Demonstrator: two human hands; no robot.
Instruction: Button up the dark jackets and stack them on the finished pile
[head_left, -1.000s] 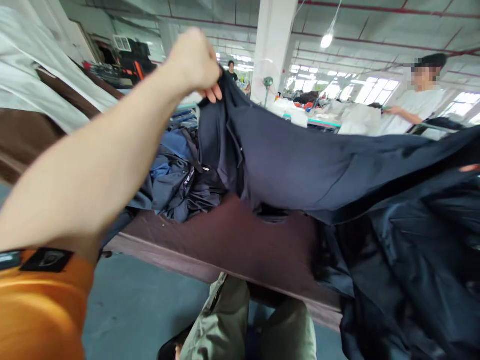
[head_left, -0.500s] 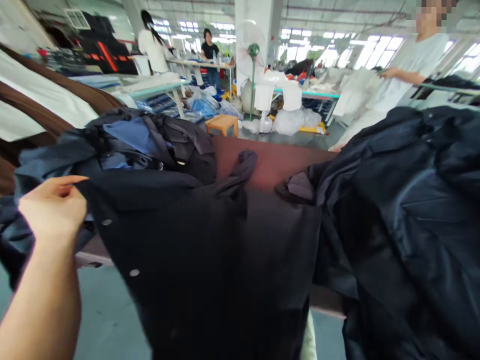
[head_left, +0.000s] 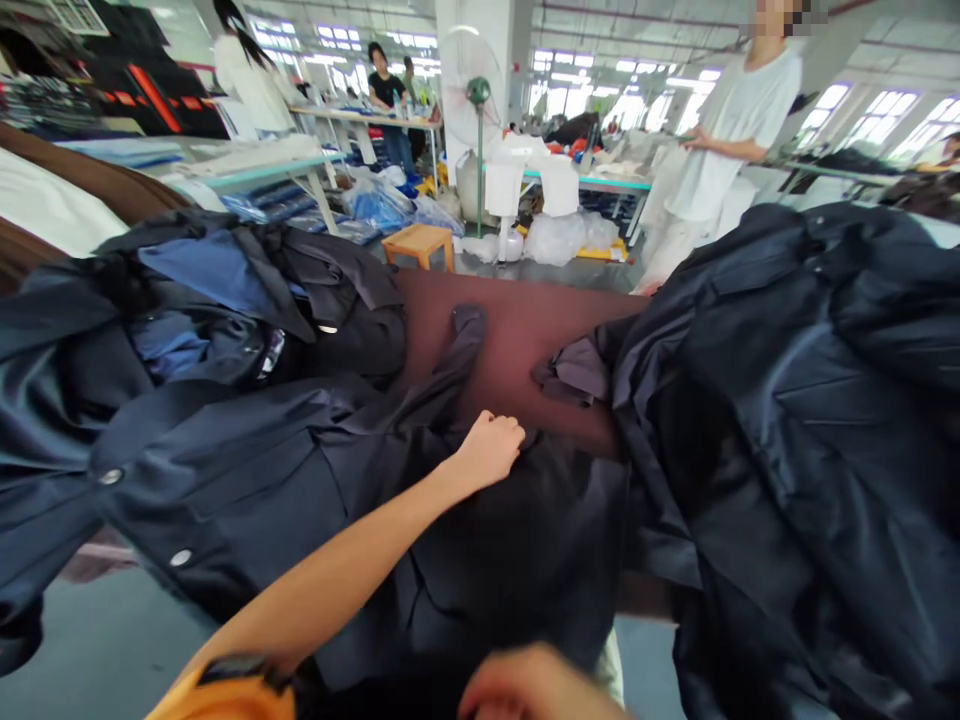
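A dark navy jacket (head_left: 262, 490) with round metallic buttons lies spread across the brown table (head_left: 517, 330), its front hanging over the near edge. My left hand (head_left: 491, 447) reaches to the middle of the jacket, fingers curled down on its dark cloth. Low in the view, in front of the jacket, my right hand (head_left: 536, 685) is smeared by motion and partly cut off, so its fingers cannot be made out. One sleeve (head_left: 461, 345) of dark cloth stretches away over the tabletop.
On the left is a heap of dark garments (head_left: 217, 270) with blue cloth. More dark jackets (head_left: 810, 400) are piled on the right. Beyond stand a wooden stool (head_left: 418, 243), a fan (head_left: 478, 92), and a person in a white shirt (head_left: 739, 110).
My left hand has let go of the jacket's front edge and moved right to its middle. The jacket's left front has dropped flat. My right hand has come into view at the bottom.
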